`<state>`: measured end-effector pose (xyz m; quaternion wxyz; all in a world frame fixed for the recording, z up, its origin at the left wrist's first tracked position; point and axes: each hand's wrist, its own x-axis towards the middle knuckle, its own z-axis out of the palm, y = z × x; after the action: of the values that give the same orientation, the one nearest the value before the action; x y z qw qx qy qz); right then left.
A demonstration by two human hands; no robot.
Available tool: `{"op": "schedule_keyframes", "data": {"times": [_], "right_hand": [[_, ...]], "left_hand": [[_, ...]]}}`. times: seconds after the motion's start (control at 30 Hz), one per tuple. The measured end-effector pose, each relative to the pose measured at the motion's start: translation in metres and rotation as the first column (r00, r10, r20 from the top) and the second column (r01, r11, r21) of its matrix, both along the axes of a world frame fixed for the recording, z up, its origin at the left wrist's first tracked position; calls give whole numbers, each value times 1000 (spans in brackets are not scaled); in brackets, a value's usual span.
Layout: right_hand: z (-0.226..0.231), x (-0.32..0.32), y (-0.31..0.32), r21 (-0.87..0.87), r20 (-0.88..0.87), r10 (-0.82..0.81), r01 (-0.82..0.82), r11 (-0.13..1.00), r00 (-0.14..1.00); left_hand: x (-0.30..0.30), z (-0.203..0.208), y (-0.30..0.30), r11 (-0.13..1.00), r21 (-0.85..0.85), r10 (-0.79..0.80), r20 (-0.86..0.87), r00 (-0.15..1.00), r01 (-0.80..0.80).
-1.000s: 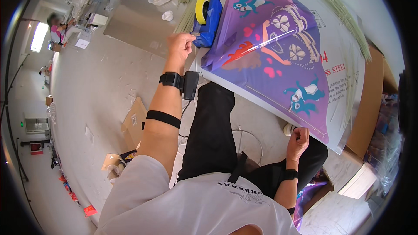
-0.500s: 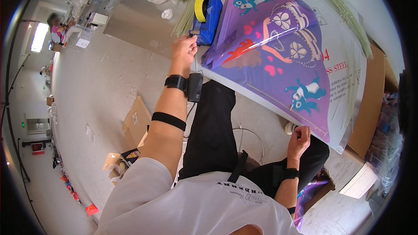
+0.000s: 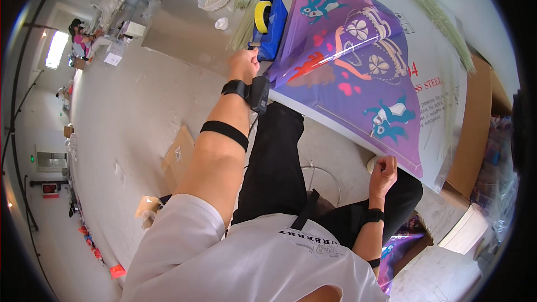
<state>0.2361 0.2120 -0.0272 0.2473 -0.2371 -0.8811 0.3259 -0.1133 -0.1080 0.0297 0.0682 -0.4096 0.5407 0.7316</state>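
While your two hands stay apart from each other, the purple sheet [image 3: 349, 72] lies flat on the table [image 3: 433, 81]. Left of the sheet is the blue dispenser [image 3: 273, 34] with its yellow roll [image 3: 260, 17]; your left hand [image 3: 244, 65] is at its front end, fingers bent, their grip impossible to tell. Your right hand [image 3: 384, 175], curled closed, is near the sheet's lower right edge. Pale sticks [image 3: 436, 18] and a carton [image 3: 474, 126] lie right of the sheet.
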Motion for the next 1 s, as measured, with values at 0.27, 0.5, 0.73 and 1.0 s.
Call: {"op": "schedule_keyframes", "data": {"times": [0.27,0.5,0.73,1.0], "right_hand": [[-5,5,3,-15,-24,4,-4,1000,1000],[-1,7,7,-37,40,-17,18,999,999],[8,4,13,-379,-11,33,-35,925,999],[23,5,19,-660,-57,-129,60,749,990]], "left_hand": [[55,-23,19,990,-120,77,17,997,-75],[112,27,62,975,98,-152,-353,923,198],[213,14,171,719,425,-512,-209,833,549],[234,9,217,582,266,-740,-218,636,768]]}}
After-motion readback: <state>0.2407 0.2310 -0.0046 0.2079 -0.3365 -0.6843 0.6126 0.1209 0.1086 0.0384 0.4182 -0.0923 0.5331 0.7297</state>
